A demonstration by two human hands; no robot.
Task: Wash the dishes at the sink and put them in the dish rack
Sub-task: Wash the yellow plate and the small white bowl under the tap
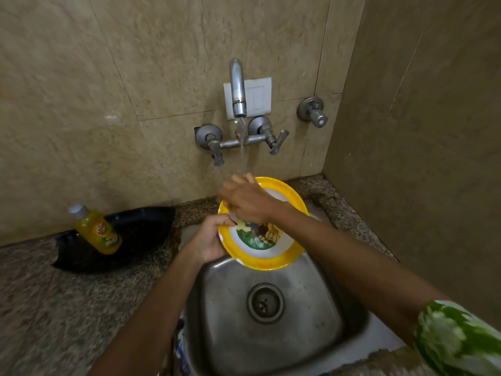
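Speckled counter (67, 294) surrounding a steel sink (271, 321); black tray (141, 229) and yellow bottle (99, 232) at left. Tap (238, 88) running. Yellow-rimmed plate (271, 263), tilted over the basin's far edge. Left hand (208, 240) grip pinches its rim; right hand (244, 199), fingers curled, rests inside.

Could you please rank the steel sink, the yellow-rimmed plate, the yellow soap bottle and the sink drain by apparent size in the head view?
1. Stainless steel sink
2. Yellow-rimmed picture plate
3. Yellow dish-soap bottle and round metal sink drain: these look alike, and the bottle lies farther away, so unranked.
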